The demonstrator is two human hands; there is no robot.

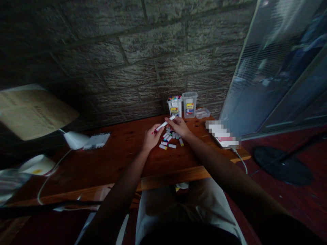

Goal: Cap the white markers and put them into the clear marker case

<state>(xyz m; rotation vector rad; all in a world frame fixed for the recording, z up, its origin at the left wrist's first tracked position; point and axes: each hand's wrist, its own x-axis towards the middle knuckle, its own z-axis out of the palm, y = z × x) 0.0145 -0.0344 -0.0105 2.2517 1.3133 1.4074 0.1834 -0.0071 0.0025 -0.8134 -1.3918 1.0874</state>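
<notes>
A white marker (166,123) with a dark pink end is held slantwise above the table between both hands. My left hand (151,137) is closed on its lower, pink end. Near the upper end, the fingers of my right hand (181,127) are closed on the same marker; its far tip is partly hidden by them. Below and between the hands lie several loose marker caps (172,146), white with coloured ends, scattered on the wooden table (122,149). Behind the hands stands a clear container full of markers (171,105), with coloured ends upward.
Beside the full container stand another clear container (193,102) and a small clear tray (206,114). Flat white markers (98,140) lie in a row at left, near a lamp (74,139) and paper cup (38,164). A white blurred-out device (223,134) with a cable lies right.
</notes>
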